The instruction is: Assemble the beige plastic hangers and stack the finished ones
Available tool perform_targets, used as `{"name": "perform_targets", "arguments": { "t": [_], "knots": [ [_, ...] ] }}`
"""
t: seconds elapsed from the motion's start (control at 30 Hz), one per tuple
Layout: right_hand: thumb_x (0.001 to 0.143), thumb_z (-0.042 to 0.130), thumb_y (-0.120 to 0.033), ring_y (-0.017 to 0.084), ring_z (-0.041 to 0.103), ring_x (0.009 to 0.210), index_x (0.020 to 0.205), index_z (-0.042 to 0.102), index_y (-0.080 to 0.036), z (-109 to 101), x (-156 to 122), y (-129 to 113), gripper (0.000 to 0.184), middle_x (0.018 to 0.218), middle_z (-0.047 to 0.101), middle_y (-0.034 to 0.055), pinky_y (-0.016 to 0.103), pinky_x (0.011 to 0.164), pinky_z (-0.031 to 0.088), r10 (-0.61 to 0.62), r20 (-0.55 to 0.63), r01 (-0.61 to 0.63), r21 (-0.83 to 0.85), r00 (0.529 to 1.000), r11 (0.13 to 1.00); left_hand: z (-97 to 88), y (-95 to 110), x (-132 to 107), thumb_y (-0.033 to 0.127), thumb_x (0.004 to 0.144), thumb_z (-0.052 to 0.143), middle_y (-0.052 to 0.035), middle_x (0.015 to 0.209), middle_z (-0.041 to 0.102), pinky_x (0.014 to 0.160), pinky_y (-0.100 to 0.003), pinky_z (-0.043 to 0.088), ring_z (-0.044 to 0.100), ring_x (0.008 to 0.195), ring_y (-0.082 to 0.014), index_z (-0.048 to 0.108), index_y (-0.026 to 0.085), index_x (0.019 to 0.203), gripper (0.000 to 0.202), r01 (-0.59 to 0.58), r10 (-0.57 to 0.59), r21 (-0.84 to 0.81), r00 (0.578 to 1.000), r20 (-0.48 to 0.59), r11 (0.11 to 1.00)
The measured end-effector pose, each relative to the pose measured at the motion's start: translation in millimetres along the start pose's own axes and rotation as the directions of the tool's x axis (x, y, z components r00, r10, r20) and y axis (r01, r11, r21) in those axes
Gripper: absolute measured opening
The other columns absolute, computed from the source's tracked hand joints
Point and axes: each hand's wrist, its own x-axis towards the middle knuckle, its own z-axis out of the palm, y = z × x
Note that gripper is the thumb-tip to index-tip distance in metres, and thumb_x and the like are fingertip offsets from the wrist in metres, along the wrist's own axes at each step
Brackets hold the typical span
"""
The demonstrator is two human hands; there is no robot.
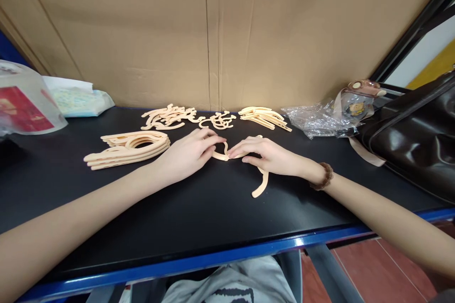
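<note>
My left hand (194, 150) is closed on a curved beige plastic hanger part (221, 156) in the middle of the table. Opposite it, my right hand (270, 155) pinches the other side of the same beige piece, the fingertips of both hands close together. Most of what lies under the fingers is hidden. Another curved beige part (262, 187) sticks out below my right hand, lying on the black tabletop. Left of my left hand rests a stack of beige folding hangers (128, 154).
Behind the hands lie a pile of curved hanger parts (167, 117), a few small hooks (222, 120) and a bundle of straight arms (265, 117). Clear plastic wrap (320, 120) and a dark bag (415, 137) sit right; a wipes pack (80, 99) and tub (30, 104) left. Cardboard (231, 33) stands behind.
</note>
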Motion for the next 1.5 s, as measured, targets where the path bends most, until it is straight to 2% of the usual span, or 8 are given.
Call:
{"name": "perform_targets", "arguments": {
  "t": [0.27, 0.4, 0.57, 0.67, 0.97, 1.13, 1.3, 1.5],
  "knots": [
    [0.090, 0.056, -0.025, 0.014, 0.061, 0.090, 0.117, 0.062, -0.022, -11.4, -3.9, -11.4, 0.027, 0.109, 0.061, 0.0042, 0.024, 0.076, 0.048, 0.178, -0.007, -0.178, 0.004, 0.984, 0.984, 0.5, 3.2, 2.0, 0.034, 0.097, 0.025, -0.0096, 0.111, 0.060, 0.094, -0.038, 0.045, 0.055, 0.107, -0.0228, 0.062, 0.015, 0.106, 0.043, 0.014, -0.013, -0.007, 0.999, 0.052, 1.000],
    [0.089, 0.059, -0.030, 0.012, 0.058, 0.071, 0.101, 0.067, -0.019, -27.5, -6.0, -16.5, 0.018, 0.078, 0.064, 0.0008, 0.023, 0.064, 0.043, 0.237, -0.112, -0.249, -0.109, 0.965, 0.962, -9.4, 7.4, 2.5, 0.037, 0.095, 0.029, -0.0075, 0.103, 0.064, 0.083, -0.038, 0.048, 0.059, 0.099, -0.0248, 0.061, 0.018, 0.105, 0.038, 0.109, -0.110, 0.027, 0.993, 0.035, 0.994],
    [0.089, 0.057, -0.040, 0.010, 0.057, 0.061, 0.086, 0.067, -0.017, -40.1, -10.2, -27.2, 0.025, 0.067, 0.065, -0.0014, 0.021, 0.058, 0.039, 0.320, 0.214, -0.342, 0.073, 0.923, 0.937, -14.2, 10.4, 3.8, 0.036, 0.092, 0.034, -0.0078, 0.101, 0.066, 0.073, -0.036, 0.048, 0.063, 0.089, -0.0250, 0.060, 0.018, 0.109, 0.036, 0.201, -0.204, 0.085, 0.978, 0.037, 0.976],
    [0.086, 0.060, -0.043, 0.010, 0.055, 0.061, 0.078, 0.066, -0.018, -40.7, -12.8, -30.1, 0.028, 0.067, 0.063, -0.0017, 0.021, 0.056, 0.036, 0.348, 0.323, -0.371, 0.010, 0.880, 0.929, -13.9, 10.8, 4.9, 0.034, 0.091, 0.036, -0.0087, 0.099, 0.068, 0.073, -0.036, 0.048, 0.064, 0.087, -0.0258, 0.059, 0.017, 0.114, 0.036, 0.236, -0.243, 0.125, 0.969, 0.039, 0.964],
    [0.080, 0.056, -0.018, 0.013, 0.054, 0.071, 0.080, 0.057, -0.018, -45.6, -20.5, -7.7, 0.001, 0.080, 0.063, 0.0004, 0.023, 0.062, 0.036, 0.440, 0.211, -0.406, -0.187, 0.873, 0.895, -9.7, 8.0, 5.3, 0.038, 0.087, 0.047, -0.0041, 0.093, 0.070, 0.073, -0.033, 0.048, 0.064, 0.087, -0.0245, 0.058, 0.020, 0.109, 0.031, 0.256, -0.258, 0.065, 0.966, 0.023, 0.964],
    [0.075, 0.046, -0.003, 0.013, 0.050, 0.073, 0.076, 0.050, -0.018, -50.2, -24.2, 8.6, 0.016, 0.080, 0.057, 0.0016, 0.023, 0.065, 0.036, 0.373, 0.188, -0.331, -0.220, 0.909, 0.918, -4.4, 4.6, 1.2, 0.028, 0.087, 0.042, -0.0041, 0.103, 0.066, 0.076, -0.032, 0.048, 0.063, 0.090, -0.0209, 0.058, 0.022, 0.108, 0.027, 0.208, -0.207, -0.030, 0.978, 0.007, 0.978],
    [0.073, 0.041, -0.001, 0.013, 0.045, 0.067, 0.078, 0.052, -0.018, -49.7, -23.0, 20.2, 0.020, 0.075, 0.055, 0.0005, 0.024, 0.062, 0.033, 0.342, 0.116, -0.307, -0.247, 0.932, 0.919, -0.6, 2.2, 0.8, 0.023, 0.086, 0.039, -0.0053, 0.114, 0.059, 0.078, -0.032, 0.048, 0.061, 0.092, -0.0197, 0.058, 0.021, 0.107, 0.028, 0.146, -0.149, -0.071, 0.988, -0.043, 0.987],
    [0.084, 0.043, -0.010, 0.014, 0.056, 0.074, 0.086, 0.060, -0.018, -47.3, -19.9, 14.7, 0.019, 0.084, 0.065, 0.0024, 0.025, 0.067, 0.038, 0.414, 0.090, -0.384, -0.241, 0.906, 0.892, -0.4, 3.4, -0.2, 0.018, 0.084, 0.039, -0.0047, 0.117, 0.056, 0.078, -0.032, 0.049, 0.060, 0.093, -0.0197, 0.057, 0.022, 0.110, 0.032, 0.128, -0.131, -0.063, 0.991, -0.038, 0.990]
  ]
}}
